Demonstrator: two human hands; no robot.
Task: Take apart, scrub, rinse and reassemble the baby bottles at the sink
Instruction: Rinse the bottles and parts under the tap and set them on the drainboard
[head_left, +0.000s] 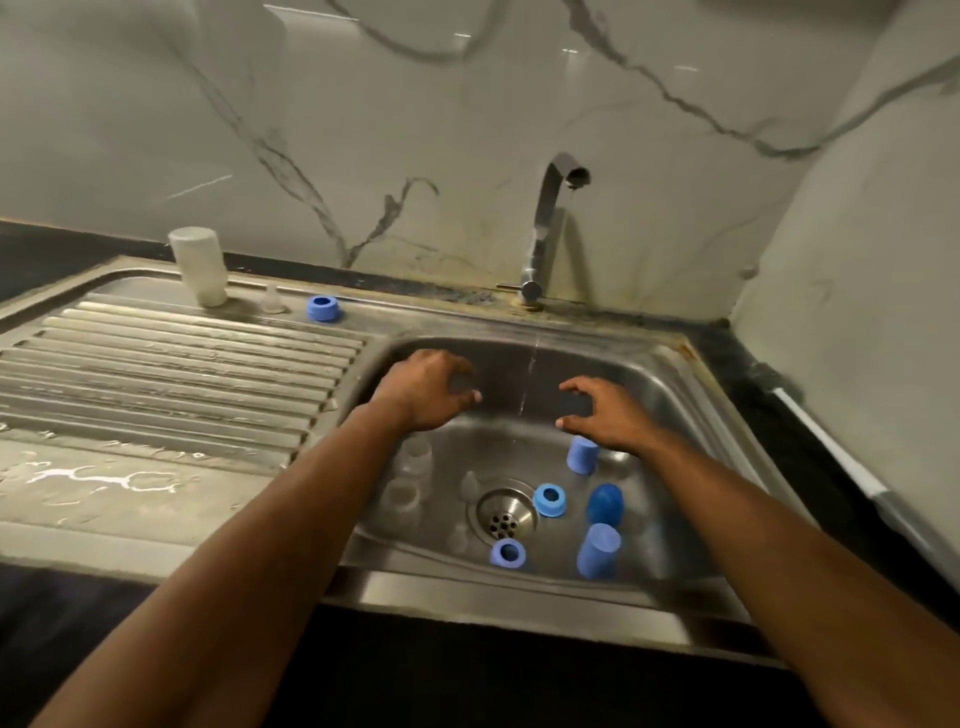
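Both hands hovered over the steel sink (670, 395) at the centre of the frame, either side of a thin stream of water (529, 379) from the tap (545, 223). The left hand (423, 387) and right hand (605, 413) were empty, fingers loosely curled and spread. Bottle parts lay in the basin at lower centre: blue rings (549, 500), blue caps (597, 557), a clear bottle (413, 457) near the drain (503, 514). At upper left, on the draining board (156, 353), stood an upturned bottle (199, 266) and another ring (323, 308).
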